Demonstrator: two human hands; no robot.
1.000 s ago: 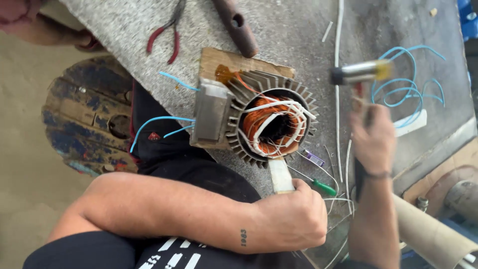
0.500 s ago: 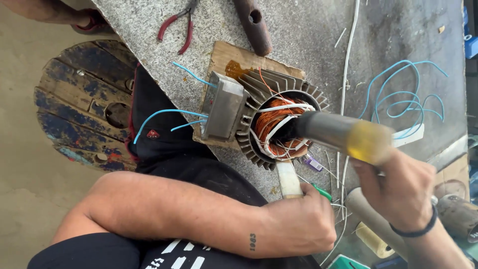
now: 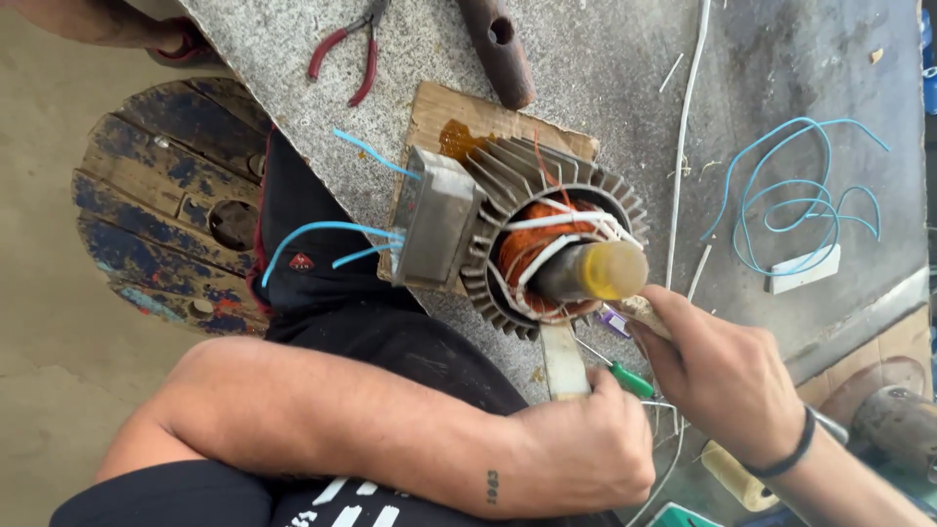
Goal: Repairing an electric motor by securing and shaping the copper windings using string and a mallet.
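Note:
A finned grey motor stator (image 3: 547, 176) with copper windings (image 3: 515, 256) and white sleeving lies on a wooden board (image 3: 439, 112) on the stone table (image 3: 605, 78). My left hand (image 3: 586, 454) grips a flat white strip (image 3: 564, 356) that points up at the stator's lower rim. My right hand (image 3: 722, 376) holds a mallet (image 3: 590, 271), whose yellowish face is over the stator's bore, right at the windings. A grey terminal box (image 3: 434, 220) with blue leads (image 3: 322, 229) is on the stator's left side.
Red-handled pliers (image 3: 342, 49) and a brown tube (image 3: 498, 49) lie on the table beyond the board. A loose blue wire coil (image 3: 781, 195) and a white block (image 3: 805, 270) lie at the right. A green-handled screwdriver (image 3: 632, 381) sits between my hands. A worn wooden spool (image 3: 166, 205) stands at the left.
My right hand has swung the mallet down from above the table's right side to the stator's windings. My left hand has kept the white strip at the stator's rim.

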